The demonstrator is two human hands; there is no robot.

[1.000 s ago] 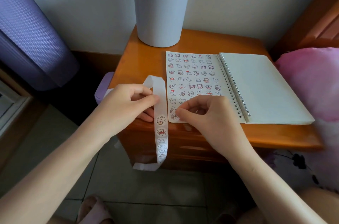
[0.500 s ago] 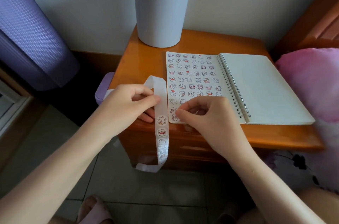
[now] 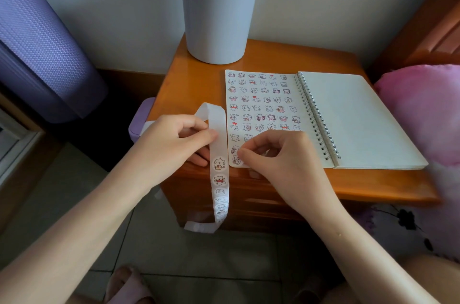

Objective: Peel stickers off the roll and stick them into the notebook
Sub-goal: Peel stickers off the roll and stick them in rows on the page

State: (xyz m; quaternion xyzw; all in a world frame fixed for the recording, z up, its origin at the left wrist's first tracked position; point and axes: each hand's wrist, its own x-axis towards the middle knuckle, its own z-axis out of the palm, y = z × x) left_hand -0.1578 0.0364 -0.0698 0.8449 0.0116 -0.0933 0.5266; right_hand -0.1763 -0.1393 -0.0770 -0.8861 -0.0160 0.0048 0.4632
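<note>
On my feed the left grip [image 3: 174, 139] sits left of centre, closed on the sticker strip [image 3: 219, 179]: thumb and forefinger pinch the white backing tape just above its first printed stickers. From that pinch the tape loops up over the table [image 3: 199, 79] edge and also hangs down past the table front toward the floor, round bear stickers showing on the hanging part.

The right grip [image 3: 281, 156] is at centre frame, narrow, its fingers curled with the thumb tip meeting the forefinger at the lower left corner of the notebook [image 3: 353, 117]. I cannot tell whether a sticker sits between those fingertips.

The notebook lies open and flat on the table, spiral binding running down its middle. Its left page is filled with rows of small stickers nearly to the bottom; its right page is blank.

A grey bin [image 3: 219, 17] stands upright at the back of the table, above the notebook in frame. A pink pillow [image 3: 423, 109] sits at the right edge
</note>
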